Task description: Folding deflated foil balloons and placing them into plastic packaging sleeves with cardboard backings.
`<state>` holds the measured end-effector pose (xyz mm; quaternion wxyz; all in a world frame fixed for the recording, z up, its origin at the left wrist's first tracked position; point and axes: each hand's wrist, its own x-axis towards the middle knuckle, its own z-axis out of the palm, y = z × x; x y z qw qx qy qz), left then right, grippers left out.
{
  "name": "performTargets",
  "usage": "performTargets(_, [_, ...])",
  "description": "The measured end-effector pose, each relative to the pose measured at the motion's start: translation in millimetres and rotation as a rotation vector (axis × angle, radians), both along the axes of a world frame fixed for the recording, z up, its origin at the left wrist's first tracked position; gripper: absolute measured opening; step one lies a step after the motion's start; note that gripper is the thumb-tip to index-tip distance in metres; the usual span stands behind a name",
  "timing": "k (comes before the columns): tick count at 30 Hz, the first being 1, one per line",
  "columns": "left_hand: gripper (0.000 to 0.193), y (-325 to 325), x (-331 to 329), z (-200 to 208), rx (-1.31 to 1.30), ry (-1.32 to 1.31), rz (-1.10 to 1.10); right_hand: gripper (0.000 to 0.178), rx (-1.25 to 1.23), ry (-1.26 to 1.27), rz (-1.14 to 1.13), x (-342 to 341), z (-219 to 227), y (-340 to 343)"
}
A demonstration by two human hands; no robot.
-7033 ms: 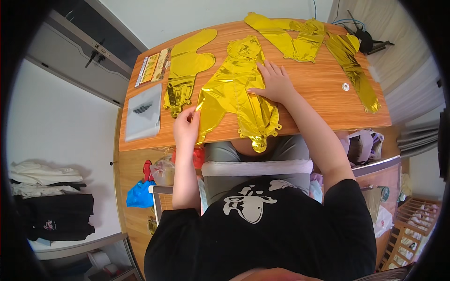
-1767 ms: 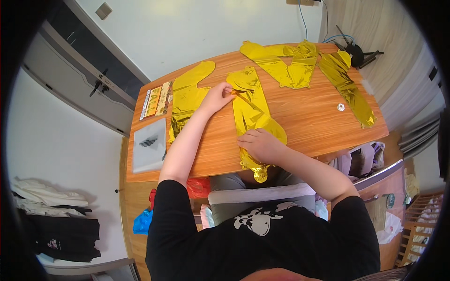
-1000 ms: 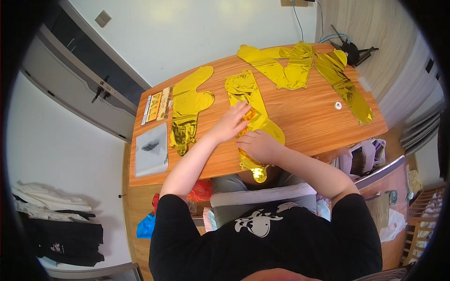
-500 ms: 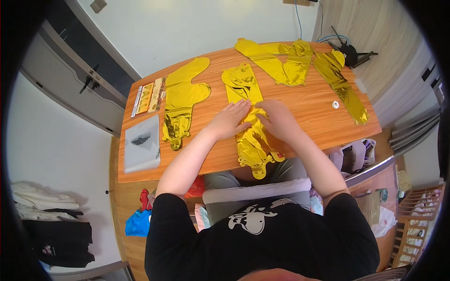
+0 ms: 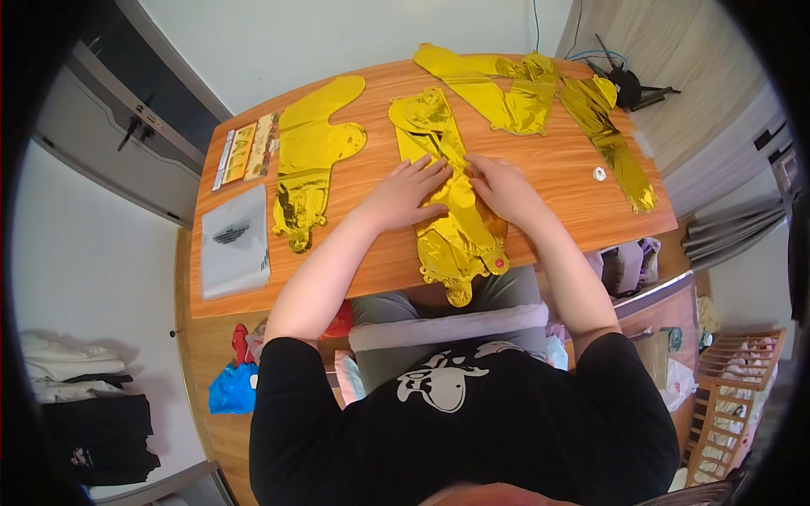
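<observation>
A flat, uninflated gold foil balloon (image 5: 458,236) lies lengthwise in front of me, creased, its tabbed near end hanging at the table's front edge. My left hand (image 5: 403,194) rests flat across its left side, fingers spread. On its right side, my right hand (image 5: 508,196) lies with fingers stretched toward the balloon's middle; part of its thumb side touches the foil. Other flat gold foil balloons lie around: one (image 5: 302,143) to the left, a wide one (image 5: 521,103) at the far side, and a narrow one (image 5: 623,160) to the right.
On the wooden table (image 5: 363,274) lie a clear plastic sleeve (image 5: 236,253), a printed packaging card (image 5: 261,148) and a small white roll (image 5: 600,174). A black router (image 5: 626,88) with cables stands at the far right corner. A blue bag (image 5: 232,390) sits on the floor.
My head view has shifted slightly. My right hand's fingers have straightened and spread, and the hand lies flatter along the balloon's right side. My left hand stays on the foil.
</observation>
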<state>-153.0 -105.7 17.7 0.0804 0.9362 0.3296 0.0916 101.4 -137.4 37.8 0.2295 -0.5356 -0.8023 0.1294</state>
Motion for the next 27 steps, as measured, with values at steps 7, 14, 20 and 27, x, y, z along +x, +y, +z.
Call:
performTargets(7, [0.079, 2, 0, -4, 0.017, 0.016, 0.003, 0.065, -0.053, 0.326, 0.054, 11, -4, -31])
performTargets(14, [0.093, 0, -3, -4, 0.024, 0.021, -0.005, 0.052, -0.312, 0.561, -0.018, 17, 8, -67])
performTargets(20, [0.101, 1, -3, -3, 0.026, 0.037, -0.001, 0.053, -0.345, 0.721, 0.274, 8, -4, -80])
performTargets(27, [0.101, 0, -5, -4, 0.027, 0.05, 0.004, 0.046, -0.329, 0.789, -0.108, 3, -15, -88])
